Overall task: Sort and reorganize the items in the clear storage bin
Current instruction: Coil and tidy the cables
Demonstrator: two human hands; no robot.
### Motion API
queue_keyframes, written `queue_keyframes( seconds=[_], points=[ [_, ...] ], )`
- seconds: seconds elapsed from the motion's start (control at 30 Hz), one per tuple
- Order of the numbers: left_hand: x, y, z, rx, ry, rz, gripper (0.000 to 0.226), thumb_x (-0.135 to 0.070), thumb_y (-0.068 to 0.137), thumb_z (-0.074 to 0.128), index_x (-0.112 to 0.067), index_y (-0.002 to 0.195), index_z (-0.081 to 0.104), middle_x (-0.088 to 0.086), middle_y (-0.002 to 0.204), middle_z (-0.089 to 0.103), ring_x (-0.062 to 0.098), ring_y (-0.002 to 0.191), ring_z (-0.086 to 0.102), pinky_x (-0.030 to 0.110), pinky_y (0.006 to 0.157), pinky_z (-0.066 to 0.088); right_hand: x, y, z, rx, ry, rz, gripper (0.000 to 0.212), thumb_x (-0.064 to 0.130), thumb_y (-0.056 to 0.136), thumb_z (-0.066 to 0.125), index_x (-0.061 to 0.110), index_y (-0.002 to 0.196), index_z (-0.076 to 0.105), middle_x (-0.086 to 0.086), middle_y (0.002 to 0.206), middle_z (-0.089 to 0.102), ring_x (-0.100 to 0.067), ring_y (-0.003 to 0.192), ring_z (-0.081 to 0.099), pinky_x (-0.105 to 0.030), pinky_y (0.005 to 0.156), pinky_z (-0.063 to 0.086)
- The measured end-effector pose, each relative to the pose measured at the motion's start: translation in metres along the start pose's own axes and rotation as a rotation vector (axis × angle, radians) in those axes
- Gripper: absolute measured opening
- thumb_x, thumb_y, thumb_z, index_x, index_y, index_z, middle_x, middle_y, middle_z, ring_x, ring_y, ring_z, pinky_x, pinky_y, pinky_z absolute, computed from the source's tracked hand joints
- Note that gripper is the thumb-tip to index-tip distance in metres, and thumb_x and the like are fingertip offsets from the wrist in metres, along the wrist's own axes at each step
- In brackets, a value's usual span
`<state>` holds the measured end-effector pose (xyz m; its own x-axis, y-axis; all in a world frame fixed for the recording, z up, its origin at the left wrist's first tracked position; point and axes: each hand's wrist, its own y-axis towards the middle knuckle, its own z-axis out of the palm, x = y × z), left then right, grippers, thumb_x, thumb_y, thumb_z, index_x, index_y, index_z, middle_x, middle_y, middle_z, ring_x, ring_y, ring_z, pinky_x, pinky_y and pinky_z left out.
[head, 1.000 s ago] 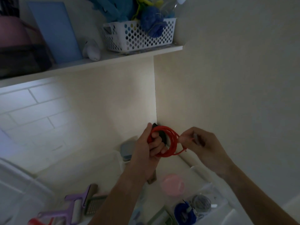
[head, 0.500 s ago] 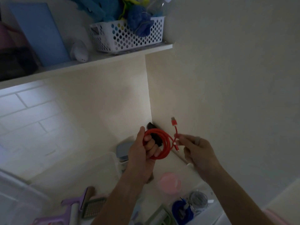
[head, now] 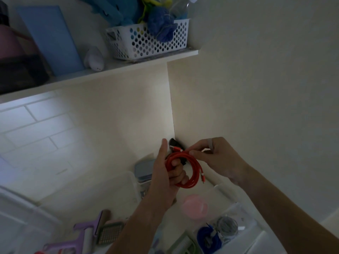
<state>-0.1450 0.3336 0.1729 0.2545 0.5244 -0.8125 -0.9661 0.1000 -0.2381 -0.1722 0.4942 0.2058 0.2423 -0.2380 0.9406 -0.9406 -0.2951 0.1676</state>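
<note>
The left hand [head: 166,173] grips a coiled red cable [head: 185,168]; the right hand [head: 218,158] pinches its top strand, close to the wall corner [head: 171,114] above the clear bin [head: 236,206].

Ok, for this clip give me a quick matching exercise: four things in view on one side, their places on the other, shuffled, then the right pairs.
Things:
1. red cable coil
2. white perforated basket
3. blue cable coil
4. pink round lid

Places:
A. up on the shelf
B. below the hands, between the two forearms
C. held in the left hand, with the right hand pinching its top
D. low in the frame, in a clear compartment beside a grey coil

Pairs: 1-C, 2-A, 3-D, 4-B
</note>
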Motion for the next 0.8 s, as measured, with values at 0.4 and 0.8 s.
queue_keyframes(
  seconds=[0.4,0.8],
  points=[
    [0.008,0.001,-0.002,0.046,-0.038,0.021,0.041,-0.034,0.096,0.036,-0.015,0.06,0.04,-0.004,0.043,0.02,0.011,0.037,0.016,0.028,0.047,0.032,-0.011,-0.016,-0.004,0.181,0.014,-0.024,0.029,0.02,0.091,0.069,0.022,0.119,0.067,0.003,0.101,0.071,0.002,0.075,0.066,-0.011,0.066,0.047],
    [-0.024,0.003,-0.017,0.665,0.198,-0.269,0.054,-0.034,0.09,0.039,0.01,0.101,0.068,0.018,0.077,0.069,0.035,0.08,0.056,0.039,0.084,0.049,-0.01,-0.02,-0.034,0.344,0.187,-0.041,0.012,0.002,0.087,0.069,-0.003,0.098,0.073,-0.007,0.08,0.073,-0.011,0.064,0.064,-0.018,0.058,0.049]
  ],
)
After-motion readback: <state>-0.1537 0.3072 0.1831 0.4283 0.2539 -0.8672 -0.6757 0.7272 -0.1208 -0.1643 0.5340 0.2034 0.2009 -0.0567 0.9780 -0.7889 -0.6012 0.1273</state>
